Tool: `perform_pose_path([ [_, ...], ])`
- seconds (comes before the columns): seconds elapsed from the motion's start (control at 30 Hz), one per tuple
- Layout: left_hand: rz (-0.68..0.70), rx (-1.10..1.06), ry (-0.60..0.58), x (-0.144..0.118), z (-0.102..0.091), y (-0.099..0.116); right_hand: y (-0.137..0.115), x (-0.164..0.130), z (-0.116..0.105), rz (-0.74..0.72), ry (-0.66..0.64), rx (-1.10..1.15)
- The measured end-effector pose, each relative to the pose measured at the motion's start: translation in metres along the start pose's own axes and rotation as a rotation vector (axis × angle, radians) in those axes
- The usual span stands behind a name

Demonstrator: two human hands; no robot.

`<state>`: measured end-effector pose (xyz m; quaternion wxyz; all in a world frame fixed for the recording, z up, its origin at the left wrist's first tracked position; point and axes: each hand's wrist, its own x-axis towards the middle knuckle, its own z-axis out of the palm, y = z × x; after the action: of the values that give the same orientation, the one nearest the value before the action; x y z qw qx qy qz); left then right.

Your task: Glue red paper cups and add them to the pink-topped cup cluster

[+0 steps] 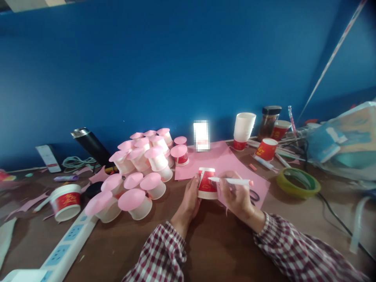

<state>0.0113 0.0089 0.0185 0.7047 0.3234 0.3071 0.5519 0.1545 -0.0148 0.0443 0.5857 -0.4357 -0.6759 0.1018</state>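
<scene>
I see one red-and-white paper cup point(207, 183), inverted, standing on the pink paper sheet point(219, 158) at the desk's middle. My left hand point(191, 197) lies flat-fingered against the cup's side, steadying it. My right hand point(235, 194) is curled tight around one slim white pen point(230, 181), held level, tip at the cup. Left of these: a cluster of pink-capped cups point(138, 172), too crowded to count.

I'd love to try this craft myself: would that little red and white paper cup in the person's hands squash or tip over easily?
Probably yes. The paper cup looks thin-walled, so a firm squeeze would likely dent it. It seems light and stands upside down on the pink paper sheet, so a nudge might slide or tip it. The left hand steadies its side while the right hand holds a pen.
</scene>
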Motion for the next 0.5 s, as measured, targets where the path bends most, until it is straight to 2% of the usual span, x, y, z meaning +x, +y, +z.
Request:
perform_pose_path([
  [0.17, -0.005, -0.001, 0.0, 0.0003, -0.0004, -0.001, 0.0057, -0.0018, 0.0013, -0.003, -0.008, -0.045],
  [0.5, 0.007, 0.015, -0.008, -0.0011, 0.0007, 0.0001, 0.0062, -0.0008, 0.0029, -0.029, 0.056, -0.071],
])
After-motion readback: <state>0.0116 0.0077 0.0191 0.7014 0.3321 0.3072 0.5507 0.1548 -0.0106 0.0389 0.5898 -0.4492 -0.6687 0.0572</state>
